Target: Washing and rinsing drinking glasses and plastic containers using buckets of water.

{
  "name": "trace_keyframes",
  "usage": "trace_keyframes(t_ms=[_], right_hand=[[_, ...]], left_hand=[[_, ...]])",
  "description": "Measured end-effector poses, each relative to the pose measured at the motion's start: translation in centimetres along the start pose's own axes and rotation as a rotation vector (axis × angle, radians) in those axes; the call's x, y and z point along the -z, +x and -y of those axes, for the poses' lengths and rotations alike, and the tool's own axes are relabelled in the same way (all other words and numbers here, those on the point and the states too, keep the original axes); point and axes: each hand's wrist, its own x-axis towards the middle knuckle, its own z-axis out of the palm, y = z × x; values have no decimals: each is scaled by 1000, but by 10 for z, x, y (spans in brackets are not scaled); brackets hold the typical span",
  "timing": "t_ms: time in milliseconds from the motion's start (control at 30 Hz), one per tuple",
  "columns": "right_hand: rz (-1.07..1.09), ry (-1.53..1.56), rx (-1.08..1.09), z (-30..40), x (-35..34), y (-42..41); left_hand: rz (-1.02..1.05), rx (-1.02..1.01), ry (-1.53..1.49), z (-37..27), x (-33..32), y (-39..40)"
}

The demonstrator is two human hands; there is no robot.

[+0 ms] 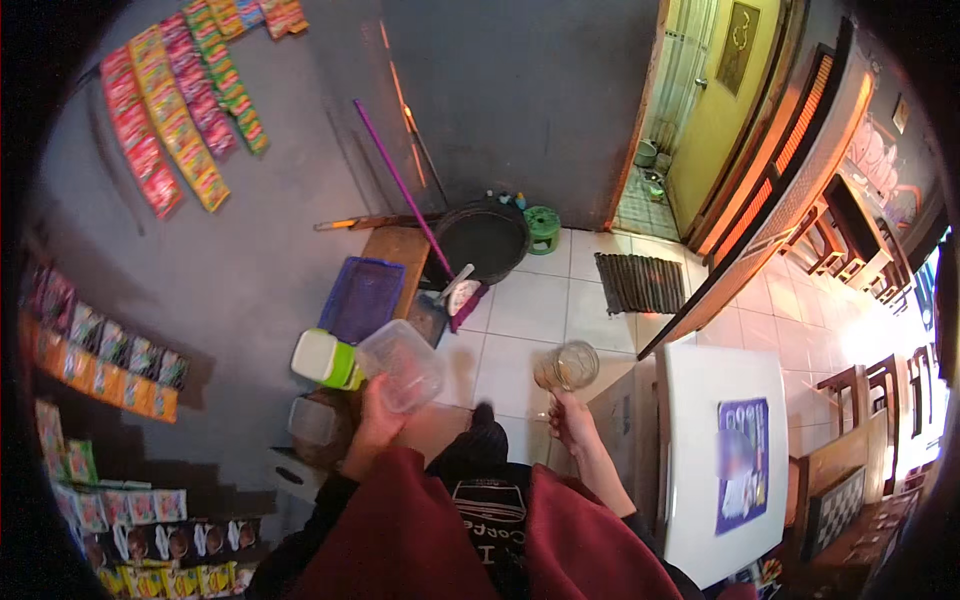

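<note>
My left hand (381, 421) grips a translucent plastic food container (405, 360) by its near side. Just left of it stands a box with a white lid and lime-green body (326, 360). Behind that is a purple plastic basket (364, 296). Another clear container (311, 420) sits lower, left of my wrist. My right hand (572, 421) is closed around the near end of a clear glass vessel (568, 365), possibly a mug, held above the tiled floor. Its contents cannot be made out.
A white-topped chest (720, 465) stands on the right, beside a partition (757, 232). Ahead are a large black basin (484, 240), a purple-handled broom (401, 187), a green plastic stool (542, 229) and a dark floor mat (641, 283). Sachet strips (176, 112) hang on the left wall.
</note>
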Motion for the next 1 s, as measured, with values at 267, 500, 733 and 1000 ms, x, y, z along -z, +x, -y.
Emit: trace_keyframes(t_ms=[267, 500, 733, 1000], right_hand=[[-41, 122, 84, 207, -7, 165], [-329, 78, 151, 338, 77, 239], [-563, 182, 146, 408, 166, 279], [-645, 143, 11, 535, 269, 381]], left_hand=[[569, 619, -565, 41, -97, 264], [442, 651, 119, 34, -394, 377], [625, 908, 32, 85, -596, 471], [596, 1092, 258, 155, -716, 635]])
